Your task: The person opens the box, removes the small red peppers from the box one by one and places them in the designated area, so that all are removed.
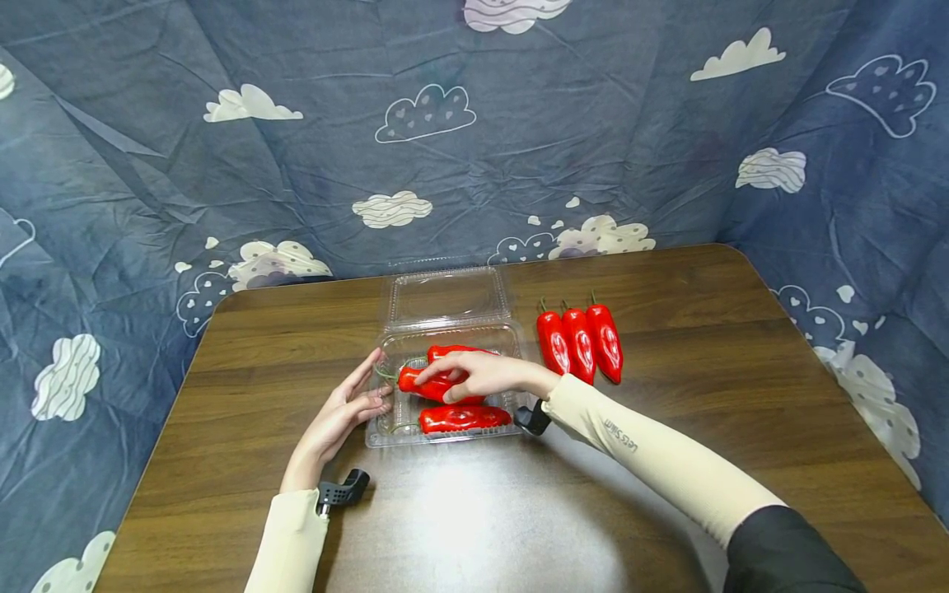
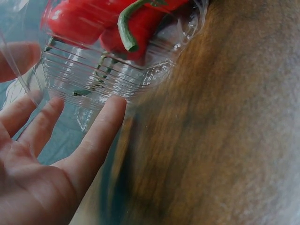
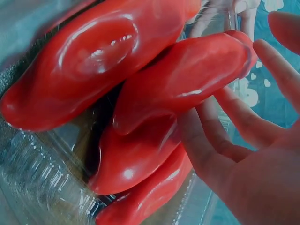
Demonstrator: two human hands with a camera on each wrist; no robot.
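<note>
A clear plastic clamshell box [image 1: 381, 436] lies with its lid [image 1: 447, 298] folded back. Several red peppers with green stems lie inside, among them a near pepper [image 1: 463, 418] and a middle pepper [image 1: 426, 384]. My right hand [image 1: 489, 375] reaches over the middle pepper. In the right wrist view its fingertips are against that pepper [image 3: 183, 75], some hidden behind it, while the thumb stands apart from its surface. My left hand [image 1: 337, 420] spreads its fingers at the box's left side, fingertips right at the ribbed wall [image 2: 89, 75]. Green stems [image 2: 126, 28] point toward it.
Three more red peppers, the middle one [image 1: 578, 342] between the others, lie side by side right of the box, stems away from me. The brown wooden table [image 1: 741, 395] meets a blue cloud-patterned cloth [image 1: 445, 165] at its back edge.
</note>
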